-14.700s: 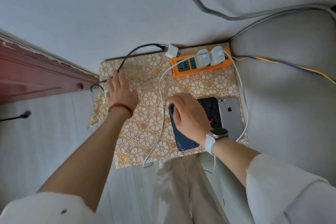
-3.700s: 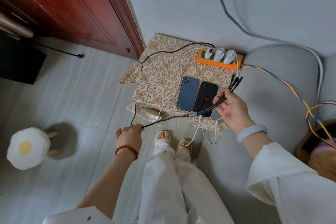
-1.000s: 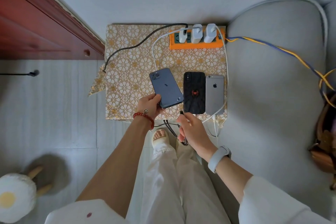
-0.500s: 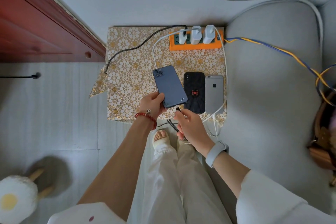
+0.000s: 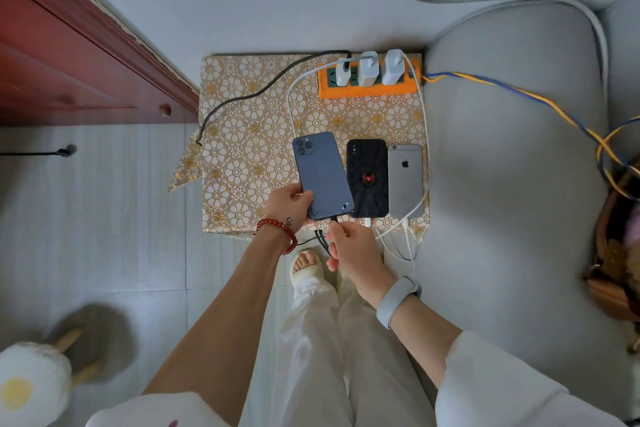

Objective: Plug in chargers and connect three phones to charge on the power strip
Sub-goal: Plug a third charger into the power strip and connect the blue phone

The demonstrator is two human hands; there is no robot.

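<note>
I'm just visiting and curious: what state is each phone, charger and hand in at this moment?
Blue phone: tilted, gripped by left hand.
Black cable: plug at blue phone's port, pinched by right hand.
Black phone: flat, white cable attached.
Silver phone: flat, white cable attached.
Three chargers: plugged into power strip.

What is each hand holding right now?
Left hand: closed on the dark blue phone, at its lower end.
Right hand: closed on the black braided cable.

The bench's [image 5: 242, 149] left half lay bare, crossed only by a black cable [image 5: 263, 90]. Three phones [image 5: 367, 177] and an orange power strip [image 5: 367, 90] crowded its right half.
</note>
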